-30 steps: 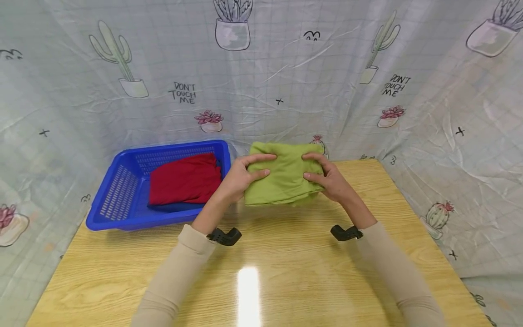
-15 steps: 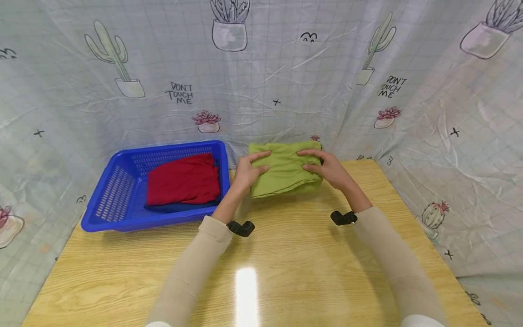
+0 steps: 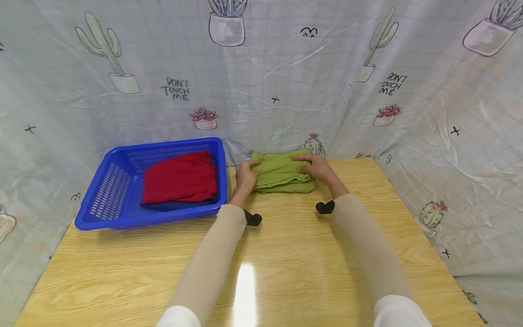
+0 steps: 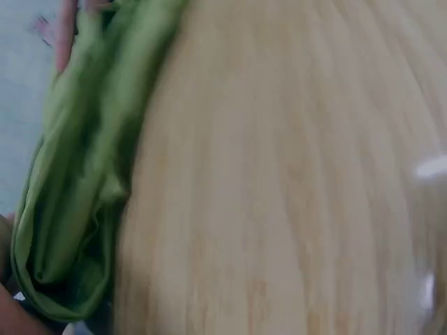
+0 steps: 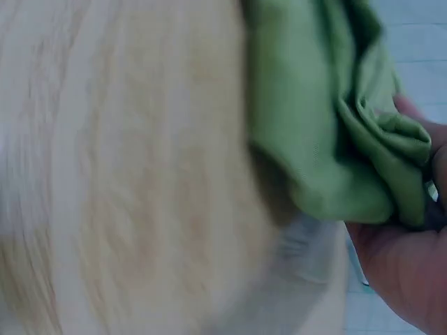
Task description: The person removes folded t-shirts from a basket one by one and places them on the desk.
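A folded lime-green cloth (image 3: 279,171) lies low at the back of the table, close to the curtain. My left hand (image 3: 246,177) grips its left side, thumb and a finger on the top layer. On the opposite side my right hand (image 3: 321,170) holds the cloth the same way. The loose front layers of the green cloth (image 4: 73,202) show as curved folds in the left wrist view. In the right wrist view, the right hand (image 5: 405,269) wraps the end of the bundle, part of the palm beneath it. The fingers under the cloth are hidden.
A blue plastic basket (image 3: 139,221) stands to the left, near the left hand. Inside it a folded red cloth (image 3: 180,177) lies on a dark blue cloth (image 3: 169,206). A printed curtain (image 3: 282,81) encloses the back and sides of the wooden table (image 3: 302,263).
Both hands have lowered the green cloth onto or close over the back of the table. It looks flatter now, and the right hand has come slightly inward. The basket's contents are unchanged.
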A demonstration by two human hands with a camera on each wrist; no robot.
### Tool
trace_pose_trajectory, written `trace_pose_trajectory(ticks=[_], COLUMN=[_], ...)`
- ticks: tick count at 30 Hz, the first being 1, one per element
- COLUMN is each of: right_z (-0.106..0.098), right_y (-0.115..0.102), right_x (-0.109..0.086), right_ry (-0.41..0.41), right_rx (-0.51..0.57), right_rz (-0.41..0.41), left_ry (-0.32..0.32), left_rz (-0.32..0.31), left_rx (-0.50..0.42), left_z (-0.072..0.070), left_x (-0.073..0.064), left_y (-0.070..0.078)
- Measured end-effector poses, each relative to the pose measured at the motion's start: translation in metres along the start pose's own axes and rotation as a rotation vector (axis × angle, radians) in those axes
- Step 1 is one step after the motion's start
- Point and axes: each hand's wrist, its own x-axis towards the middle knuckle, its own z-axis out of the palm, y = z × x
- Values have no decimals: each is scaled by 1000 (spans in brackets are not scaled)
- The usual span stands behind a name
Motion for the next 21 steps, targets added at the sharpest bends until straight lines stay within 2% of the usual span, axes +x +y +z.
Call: trace_pose_trajectory(ticks=[2, 5, 7, 15, 18, 21], right_z=[4, 7, 8, 10, 10, 11], right_y=[0, -3, -6, -14, -14, -16], right_x=[4, 7, 7, 11, 12, 13], right_ry=[29, 66, 76, 43, 19, 13], right_rx=[-73, -122, -146, -79, -86, -140], right_rz=[36, 70, 79, 117, 137, 142], left_ry=[1, -9, -3, 16, 23, 22], left_rz=[14, 31, 17, -44, -58, -47], left_rx=[67, 75, 41, -109, -134, -127], left_z=[4, 8, 9, 5, 5, 6], left_x=[3, 5, 5, -1, -2, -3], left_y=[-4, -6, -6, -12, -16, -18])
